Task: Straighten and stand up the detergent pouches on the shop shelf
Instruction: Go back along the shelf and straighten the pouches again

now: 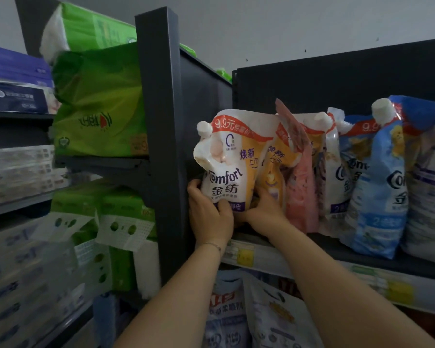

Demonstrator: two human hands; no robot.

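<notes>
Detergent pouches [334, 182] stand in a crowded row along the shop shelf [261, 257] at centre right of the frame, and the tidying looks to be in its early part. The white-and-yellow pouch [226, 172] at the left end of the row, just beside the dark upright post [158, 121], sits close to upright with its capped spout at upper left, and it is the one being handled. Next to it, the pink pouch [300, 197] tilts, its top flap jutting above the row. Further right, the blue pouches [377, 187] lean and sag against one another. By this view, most of the row is yet to be squared up.

The left hand [210, 214] grips the lower left corner of the white-and-yellow pouch, fingers curled round its edge and onto its printed face. The right hand [264, 209] takes the lower right side of the same pouch. Its fingers are tucked into the gap between that pouch and its neighbour, so how far they wrap is partly hidden. Both hands are closed on the pouch near its base, which rests low at the shelf's front edge. Green packs [98, 101] fill the shelves at upper left.
</notes>
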